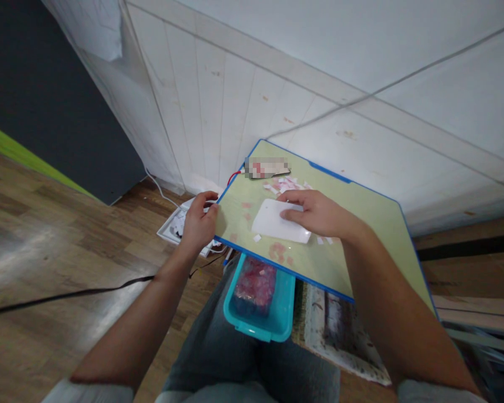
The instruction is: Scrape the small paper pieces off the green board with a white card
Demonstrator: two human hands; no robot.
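White plate (273,221) and the table (378,210) beneath it: through the head camera, I find the plate at the centre of the frame; the yellow-green tabletop, edged in blue, stretches from there toward the lower right.
Teal basin (282,322): below the table's near edge, at lower centre.
Right hand (313,212): I have it grasping the plate's right part, thumb on top, index finger along the far edge.
Clear bag (256,284): inside the basin, with pink contents.
Left hand (201,221): left of centre, fingers bent at the table's left corner; I cannot tell whether it grips the edge.
Blurred flat object (266,168): on the table above the plate, a red cord beside it.
Pink-and-white scraps (288,183): heaped just beyond the plate.
Pink squares (279,253): scattered below it, near the blue edge.
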